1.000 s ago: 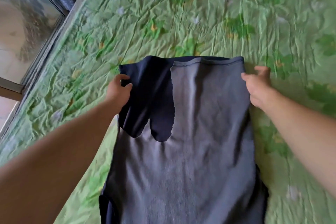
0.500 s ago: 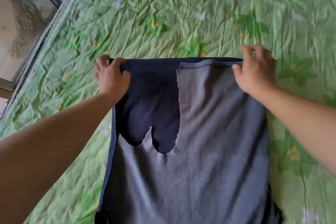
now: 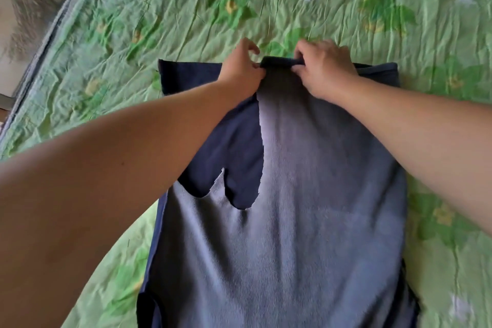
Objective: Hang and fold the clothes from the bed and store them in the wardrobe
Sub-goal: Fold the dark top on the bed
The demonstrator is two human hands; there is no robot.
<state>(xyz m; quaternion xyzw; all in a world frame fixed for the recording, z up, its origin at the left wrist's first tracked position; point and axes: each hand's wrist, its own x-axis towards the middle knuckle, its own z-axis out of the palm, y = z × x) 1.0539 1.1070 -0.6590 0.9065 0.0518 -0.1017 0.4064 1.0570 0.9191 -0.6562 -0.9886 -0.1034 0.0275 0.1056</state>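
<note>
A dark navy garment (image 3: pixel 306 208) lies flat on the bed, its grey inner side up and a navy flap folded over at the upper left. Both hands meet at the middle of its far edge. My left hand (image 3: pixel 241 69) pinches the hem just left of centre. My right hand (image 3: pixel 323 69) grips the same edge just to the right, curled over a small raised roll of fabric. The wardrobe is out of view.
The bed is covered by a crumpled green floral sheet (image 3: pixel 213 8). A window frame and glass (image 3: pixel 24 13) run along the bed's left side.
Both hands have left the garment's far corners and come together at the middle of the far edge, where they now pinch the fabric. The camera has moved closer; the pink clothes have dropped out of view.
</note>
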